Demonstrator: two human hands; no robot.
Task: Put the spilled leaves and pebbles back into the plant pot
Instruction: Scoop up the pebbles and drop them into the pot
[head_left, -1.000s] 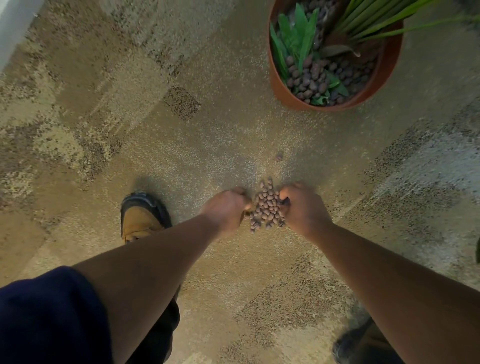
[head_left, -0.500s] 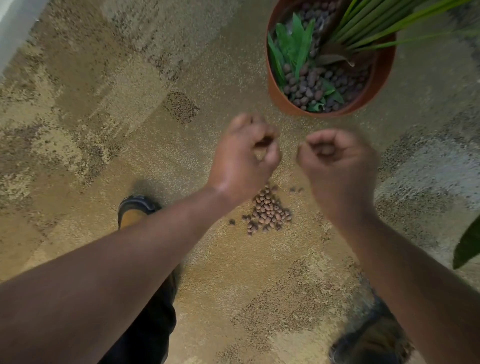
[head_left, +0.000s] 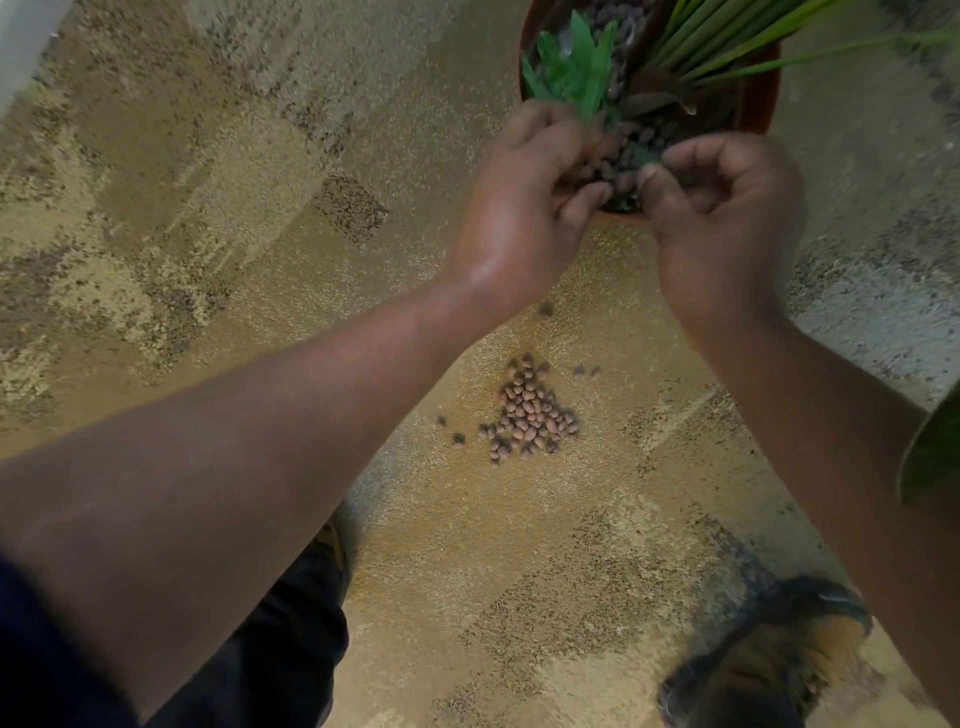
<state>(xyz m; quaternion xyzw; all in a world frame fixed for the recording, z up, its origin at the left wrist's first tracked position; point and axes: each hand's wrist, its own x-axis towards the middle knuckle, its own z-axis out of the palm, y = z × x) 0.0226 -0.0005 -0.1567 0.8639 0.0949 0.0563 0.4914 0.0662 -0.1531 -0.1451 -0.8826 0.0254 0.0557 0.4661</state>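
The terracotta plant pot (head_left: 759, 98) stands on the carpet at the top, filled with brown pebbles and green leaves (head_left: 571, 67). My left hand (head_left: 524, 208) and my right hand (head_left: 727, 223) are side by side over the pot's near rim, fingers curled. Each grips a handful of pebbles, and some show between the left fingers and thumb. The hands hide the near rim. A heap of spilled pebbles (head_left: 530, 410) lies on the carpet below the hands, with a few strays (head_left: 545, 310) around it.
My right shoe (head_left: 769, 660) is on the carpet at the lower right, and my dark trouser leg (head_left: 280, 649) is at the lower left. A big green leaf (head_left: 935, 452) pokes in at the right edge. A pale wall strip (head_left: 15, 41) runs along the top left.
Both hands rose from the pebble heap on the carpet, closed as fists, and travelled forward to the pot's near rim. The heap on the carpet is smaller and more scattered.
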